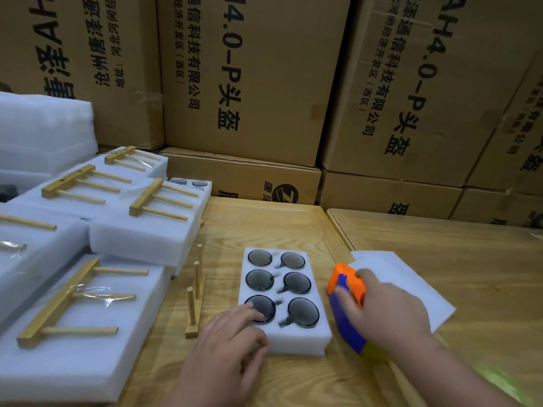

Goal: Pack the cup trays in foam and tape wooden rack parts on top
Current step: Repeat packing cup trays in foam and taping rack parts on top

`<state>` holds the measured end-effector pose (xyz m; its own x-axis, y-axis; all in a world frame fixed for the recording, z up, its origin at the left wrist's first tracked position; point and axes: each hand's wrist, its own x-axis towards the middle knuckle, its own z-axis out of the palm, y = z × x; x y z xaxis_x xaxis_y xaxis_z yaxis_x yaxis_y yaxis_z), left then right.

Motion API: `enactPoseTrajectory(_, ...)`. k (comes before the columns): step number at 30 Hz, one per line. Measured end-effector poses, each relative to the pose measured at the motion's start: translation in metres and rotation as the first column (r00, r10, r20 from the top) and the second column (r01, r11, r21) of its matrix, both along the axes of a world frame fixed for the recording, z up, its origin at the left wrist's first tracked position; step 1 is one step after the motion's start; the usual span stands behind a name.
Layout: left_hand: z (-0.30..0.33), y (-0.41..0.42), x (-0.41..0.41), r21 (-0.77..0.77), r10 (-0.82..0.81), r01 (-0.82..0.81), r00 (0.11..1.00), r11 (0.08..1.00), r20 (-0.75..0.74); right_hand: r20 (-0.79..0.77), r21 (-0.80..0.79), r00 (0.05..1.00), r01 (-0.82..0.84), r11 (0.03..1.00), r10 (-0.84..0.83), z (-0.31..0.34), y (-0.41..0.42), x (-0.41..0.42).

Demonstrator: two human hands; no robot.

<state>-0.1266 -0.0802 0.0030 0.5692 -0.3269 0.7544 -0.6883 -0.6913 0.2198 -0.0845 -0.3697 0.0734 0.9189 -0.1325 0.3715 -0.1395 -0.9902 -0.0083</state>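
Right, head view: foam tray [293, 336] w/ six dark cups [296, 282] sits mid-surface, near edge. Left hand [232, 342] rests on tray's near-left corner, fingers relaxed, fingertips [249, 307] touching the nearest-left cup, gripping nothing. Right hand [390, 309] curls round an orange & blue tape dispenser [345, 304] just right of tray. Flat foam sheet [411, 277] lies under/behind that hand. Wooden rack [194, 301] stands upright just left of tray. Left side: foam packs [141, 239] w/ rack parts [160, 199] taped on top. Cardboard boxes [249, 83] stacked far behind wooden surface [264, 227].
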Motion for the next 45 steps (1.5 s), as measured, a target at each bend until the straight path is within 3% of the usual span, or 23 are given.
enactPoseTrajectory(4,0.0,-0.001,-0.001,0.002,0.001,-0.001,1.0,1.0,-0.015,0.068,0.333,0.987,0.117,0.935,-0.148,0.012,-0.053,0.033)
enactPoseTrajectory(7,0.002,-0.001,-0.001,0.009,-0.006,0.006,1.0,1.0,-0.005,-0.074,0.443,0.984,0.18,0.878,-0.164,-0.001,-0.097,0.051)
enactPoseTrajectory(11,0.004,-0.002,-0.001,0.011,-0.014,0.014,1.0,1.0,0.0,-0.443,0.299,0.887,0.284,0.911,-0.131,-0.021,-0.125,0.05)
enactPoseTrajectory(16,0.005,-0.003,-0.001,0.004,-0.016,0.016,1.0,1.0,-0.003,-0.547,0.153,0.824,0.271,0.95,-0.147,-0.022,-0.123,0.044)
enactPoseTrajectory(19,0.005,-0.003,0.0,0.012,-0.015,0.015,1.0,1.0,-0.005,-0.555,0.148,0.824,0.232,0.961,-0.114,-0.012,-0.119,0.041)
enactPoseTrajectory(22,0.004,-0.003,0.0,0.014,-0.011,0.011,1.0,1.0,-0.006,-0.513,0.146,0.856,0.162,0.976,-0.065,0.0,-0.115,0.037)
enactPoseTrajectory(25,0.003,-0.003,0.0,0.002,-0.009,0.009,1.0,1.0,-0.012,-0.441,-0.008,0.889,0.137,0.991,-0.126,0.011,-0.108,0.036)
enactPoseTrajectory(27,0.003,-0.004,0.0,0.0,-0.01,0.01,1.0,1.0,-0.012,-0.304,-0.059,0.93,0.196,0.979,-0.205,0.023,-0.101,0.037)
enactPoseTrajectory(31,0.005,-0.003,0.0,0.015,-0.014,0.015,1.0,1.0,-0.018,0.076,0.114,0.966,0.237,0.965,-0.247,0.052,-0.081,0.039)
enactPoseTrajectory(36,0.007,-0.003,0.0,0.005,-0.027,0.027,0.999,1.0,-0.026,0.4,0.127,0.901,-0.237,0.963,0.169,0.079,-0.024,0.032)
enactPoseTrajectory(41,0.01,-0.001,-0.003,-0.003,-0.05,0.05,0.998,0.999,-0.043,0.398,0.327,0.845,-0.495,0.805,0.358,0.078,0.031,0.026)
enactPoseTrajectory(45,0.012,0.005,-0.009,-0.112,-0.067,0.06,0.996,0.992,-0.062,0.327,0.573,0.842,-0.537,0.619,0.428,0.065,0.055,0.023)
